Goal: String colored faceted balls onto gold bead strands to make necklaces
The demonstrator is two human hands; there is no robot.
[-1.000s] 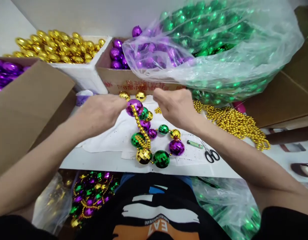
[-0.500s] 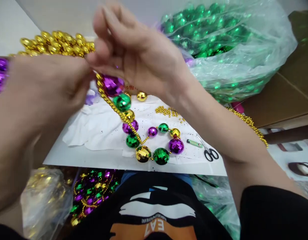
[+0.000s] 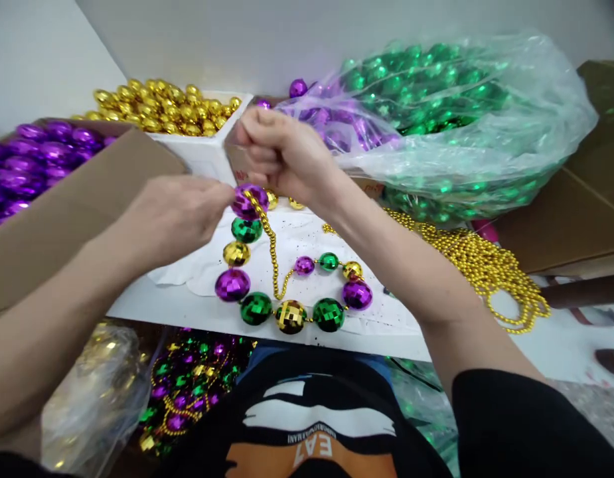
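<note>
A clear plastic bag (image 3: pixel 460 126) stuffed with green faceted balls sprawls across the far right of the white surface (image 3: pixel 187 307), and a brown cardboard box (image 3: pixel 62 199) of purple balls stands at the left edge. Between them sit a white box (image 3: pixel 197 149) heaped with gold balls and, half behind the bag, another cardboard box of purple balls. A loose pile of gold bead strands (image 3: pixel 480 265) lies on the surface to the right, just in front of the bag. On a white cloth (image 3: pixel 207 265) in the middle rests a bead necklace (image 3: pixel 291 315) of large faceted purple, green and gold balls, its lower loop lying flat on the cloth while its left end rises to the hands. A thin gold bead chain (image 3: pixel 273 249) hangs from the top purple ball (image 3: pixel 249 199) down to the cloth inside the loop. The left hand (image 3: pixel 174 212) is closed, its fingertips pinching the necklace's raised end right at that purple ball. The right hand (image 3: pixel 281 156) is held just above and behind it, fingers curled together in a pinch; what lies between them is too fine to make out. Below the surface edge, a bundle of finished purple, green and gold necklaces (image 3: pixel 187 378) lies near the person's lap.
</note>
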